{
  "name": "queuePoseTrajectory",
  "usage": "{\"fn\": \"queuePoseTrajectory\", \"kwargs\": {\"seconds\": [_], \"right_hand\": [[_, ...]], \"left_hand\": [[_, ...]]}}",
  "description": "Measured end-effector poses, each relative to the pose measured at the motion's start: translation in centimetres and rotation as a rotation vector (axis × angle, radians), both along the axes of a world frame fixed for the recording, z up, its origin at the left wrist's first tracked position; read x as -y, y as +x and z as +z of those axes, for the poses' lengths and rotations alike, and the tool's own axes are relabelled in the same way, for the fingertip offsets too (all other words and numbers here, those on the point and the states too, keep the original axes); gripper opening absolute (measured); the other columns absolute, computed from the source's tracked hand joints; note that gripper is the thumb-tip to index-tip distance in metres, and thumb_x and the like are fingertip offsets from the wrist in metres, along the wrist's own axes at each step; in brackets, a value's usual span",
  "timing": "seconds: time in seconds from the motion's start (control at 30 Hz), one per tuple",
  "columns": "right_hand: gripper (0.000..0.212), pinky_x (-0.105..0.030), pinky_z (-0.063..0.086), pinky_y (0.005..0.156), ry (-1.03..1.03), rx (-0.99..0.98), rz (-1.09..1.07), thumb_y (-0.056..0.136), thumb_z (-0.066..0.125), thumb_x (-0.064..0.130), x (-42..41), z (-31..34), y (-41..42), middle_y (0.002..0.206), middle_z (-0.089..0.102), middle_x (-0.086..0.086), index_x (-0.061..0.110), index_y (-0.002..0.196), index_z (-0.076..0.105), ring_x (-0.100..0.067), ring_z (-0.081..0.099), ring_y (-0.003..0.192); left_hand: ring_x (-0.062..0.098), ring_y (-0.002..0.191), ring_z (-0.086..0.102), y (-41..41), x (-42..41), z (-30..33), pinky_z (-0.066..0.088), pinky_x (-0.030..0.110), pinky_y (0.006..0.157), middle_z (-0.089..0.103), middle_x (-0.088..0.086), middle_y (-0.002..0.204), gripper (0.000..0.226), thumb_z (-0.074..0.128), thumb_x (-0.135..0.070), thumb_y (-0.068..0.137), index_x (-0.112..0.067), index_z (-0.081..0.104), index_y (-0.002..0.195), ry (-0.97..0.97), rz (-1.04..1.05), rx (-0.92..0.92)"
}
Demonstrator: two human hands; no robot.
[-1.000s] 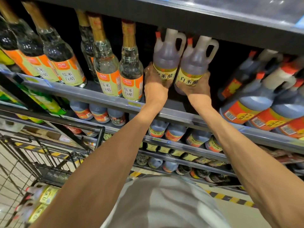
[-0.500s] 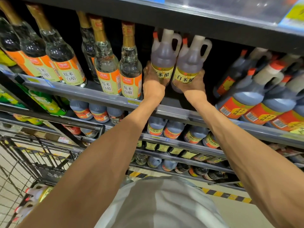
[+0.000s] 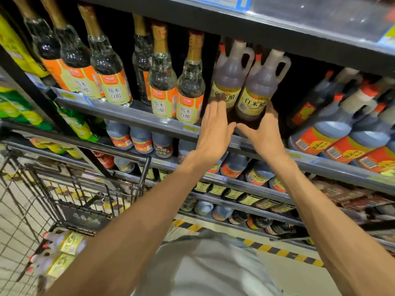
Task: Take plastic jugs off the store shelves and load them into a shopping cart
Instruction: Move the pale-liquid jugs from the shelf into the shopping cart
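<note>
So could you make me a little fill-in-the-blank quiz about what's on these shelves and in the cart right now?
1. The two jugs in front of the hands stand on the ____.
2. Both the left hand and the right hand have their fingers ____.
3. The glass bottles beside the jugs have ____ foil necks.
4. The jugs already loaded lie in the ____.

Missing words: shelf; open; gold; cart

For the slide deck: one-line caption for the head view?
Both open hands, left and right, reach toward two yellow-labelled jugs on the shelf.
</note>
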State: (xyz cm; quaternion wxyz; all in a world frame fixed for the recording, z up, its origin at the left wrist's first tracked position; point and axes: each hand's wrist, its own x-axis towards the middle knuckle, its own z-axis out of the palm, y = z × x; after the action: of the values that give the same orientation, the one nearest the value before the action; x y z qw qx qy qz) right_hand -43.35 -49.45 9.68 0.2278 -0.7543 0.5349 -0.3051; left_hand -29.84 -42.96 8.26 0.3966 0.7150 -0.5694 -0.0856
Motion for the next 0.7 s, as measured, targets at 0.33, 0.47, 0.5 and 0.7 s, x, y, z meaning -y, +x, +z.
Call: {"fn": "queuePoseTrajectory", "kwargs": {"seconds": [0.33, 0.47, 0.5, 0.7], "right_hand": [[0.092, -0.049, 0.03, 0.123, -0.373, -0.465, 0.5, 0.091, 0.075, 0.039, -12.0, 1.2, 7.0, 0.164, 0.03, -0.017, 0.005, 0.16, 0.024, -0.033, 0.026, 0.154], [0.098, -0.053, 0.028, 0.123, -0.404, -0.594, 0.779, 0.089, 0.074, 0.048, -16.6, -0.5, 14.3, 0.167, 0.027, -0.013, 0.012, 0.163, 0.021, -0.033, 0.024, 0.155], [0.098, -0.054, 0.027, 0.123, -0.409, -0.605, 0.836, 0.089, 0.074, 0.049, -17.7, -1.1, 16.0, 0.167, 0.027, -0.013, 0.013, 0.163, 0.021, -0.033, 0.024, 0.155], [0.101, -0.055, 0.036, 0.118, -0.421, -0.719, 1.187, 0.082, 0.078, 0.058, -24.8, -5.7, 27.3, 0.163, 0.037, -0.009, 0.015, 0.16, 0.029, -0.031, 0.035, 0.151]], "left_hand": [[0.013, 0.158, 0.008, 8.0, -18.5, -3.6, 0.017, 0.04, 0.128, 0.023, -0.003, 0.168, 0.061, 0.051, -0.036, 0.105, -0.017, 0.029, 0.16, 0.063, 0.112, 0.088], [0.021, 0.158, 0.013, 13.5, -26.6, -6.5, 0.024, 0.048, 0.125, 0.026, 0.002, 0.166, 0.062, 0.051, -0.039, 0.104, -0.015, 0.032, 0.158, 0.162, 0.298, 0.056], [0.023, 0.157, 0.015, 14.5, -28.5, -7.2, 0.025, 0.049, 0.124, 0.027, 0.004, 0.166, 0.063, 0.051, -0.041, 0.103, -0.014, 0.033, 0.158, 0.193, 0.35, 0.054], [0.028, 0.156, 0.019, 19.7, -40.0, -11.2, 0.023, 0.05, 0.125, 0.025, 0.006, 0.167, 0.071, 0.052, -0.049, 0.101, -0.018, 0.028, 0.16, 0.44, 0.662, -0.068]]}}
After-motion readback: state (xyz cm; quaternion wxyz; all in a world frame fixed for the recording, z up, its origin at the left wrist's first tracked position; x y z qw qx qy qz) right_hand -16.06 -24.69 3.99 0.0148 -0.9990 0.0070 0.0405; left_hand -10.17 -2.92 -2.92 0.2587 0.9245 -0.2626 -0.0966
